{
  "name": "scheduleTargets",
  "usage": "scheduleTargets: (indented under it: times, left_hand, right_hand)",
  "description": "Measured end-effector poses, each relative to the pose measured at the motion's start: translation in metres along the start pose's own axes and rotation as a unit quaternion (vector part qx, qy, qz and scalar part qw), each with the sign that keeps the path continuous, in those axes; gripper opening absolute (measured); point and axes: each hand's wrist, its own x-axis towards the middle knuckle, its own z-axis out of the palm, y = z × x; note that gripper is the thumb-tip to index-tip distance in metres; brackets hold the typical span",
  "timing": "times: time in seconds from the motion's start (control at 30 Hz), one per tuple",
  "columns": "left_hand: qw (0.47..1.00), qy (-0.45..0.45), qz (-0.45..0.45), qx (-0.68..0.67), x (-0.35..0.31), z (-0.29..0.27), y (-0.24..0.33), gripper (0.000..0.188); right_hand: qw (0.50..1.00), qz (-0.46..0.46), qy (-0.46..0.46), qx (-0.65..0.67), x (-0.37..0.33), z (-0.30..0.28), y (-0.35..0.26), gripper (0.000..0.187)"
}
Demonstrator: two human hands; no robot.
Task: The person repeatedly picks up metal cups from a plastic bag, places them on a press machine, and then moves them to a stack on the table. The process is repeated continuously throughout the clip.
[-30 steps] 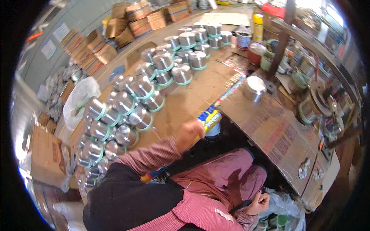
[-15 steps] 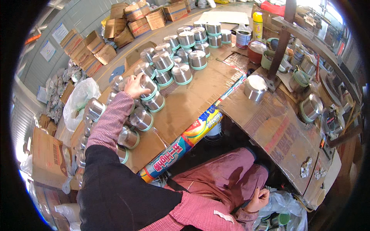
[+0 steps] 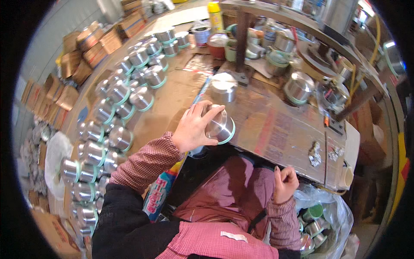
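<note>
My view has swung to the right, and the left hand (image 3: 196, 127) has come away from the stacked canisters (image 3: 141, 98), where it was reaching half a second ago. Now it grips a single metal canister (image 3: 221, 127), fingers over the top and thumb on the near side, with the teal rim turned toward the lower right. I have that canister at the near corner of the cardboard-covered tabletop (image 3: 258, 118), just in front of a plain metal canister (image 3: 224, 86) — whether its rim touches the cardboard or hangs just above it, I can't tell from this angle.

The right hand (image 3: 285, 185) has risen a little, over the tabletop's near edge. Its fingers are curled, thumb close to the forefinger; I can't make out whether anything is pinched there. The plastic bag (image 3: 340, 211) with more canisters lies below it.

As I judge it, the change means one piece is out of the group and within reach of both hands — the fetching looks done, while nothing yet shows the piece released.
</note>
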Motion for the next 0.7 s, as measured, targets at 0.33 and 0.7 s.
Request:
scheduleTargets:
  times: [0.33,0.7]
  left_hand:
    - [0.918,0.09,-0.128,-0.364,0.003,0.074,-0.001,0.124]
    - [0.853,0.241,-0.053,-0.461,0.132,0.091,0.046,0.138]
  right_hand:
    - [0.986,-0.063,0.15,0.034,0.19,0.02,0.041,0.068]
    - [0.975,-0.117,0.177,0.059,0.273,0.056,0.047,0.121]
